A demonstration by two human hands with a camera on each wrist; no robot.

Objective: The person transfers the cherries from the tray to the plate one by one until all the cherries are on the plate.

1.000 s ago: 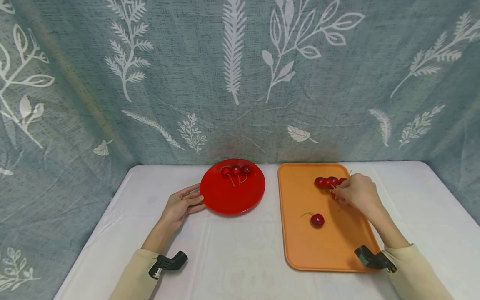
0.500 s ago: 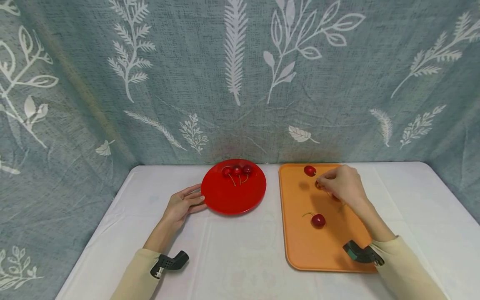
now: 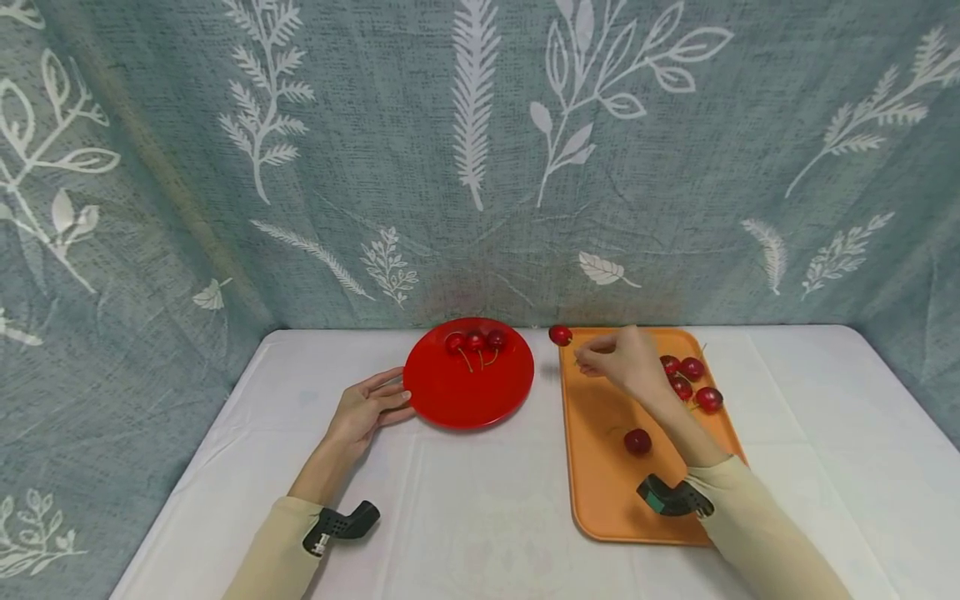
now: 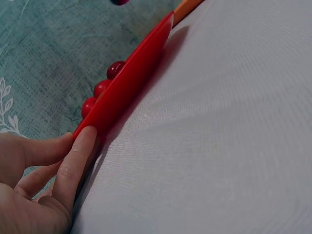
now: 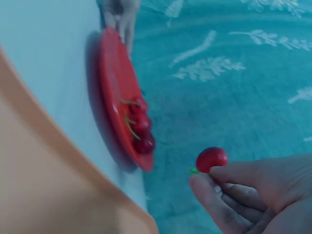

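My left hand (image 3: 367,412) holds the left rim of a round red plate (image 3: 465,396), thumb on the edge and fingers against the side. Three cherries (image 3: 476,340) with stems sit in a row toward the plate's back. Over the left edge of an orange tray (image 3: 600,492), my right hand (image 3: 622,360) pinches a red cherry (image 3: 560,335) by its stem. In the right wrist view, a green stem end (image 5: 194,170) shows at the fingertips, beside the round fruit. Several cherries (image 3: 708,399) lie in the tray's back right, partly behind the right hand and wrist.
A lone cherry (image 3: 637,442) lies mid-tray, below the right forearm. White cloth (image 3: 480,517) covers the table, with a gap of it between plate and tray. A green leaf-patterned curtain (image 3: 420,183) hangs just behind both.
My right hand has lifted a cherry from the cluster at the tray's back right and carried it left to the tray's left edge. The left hand stays at the plate.
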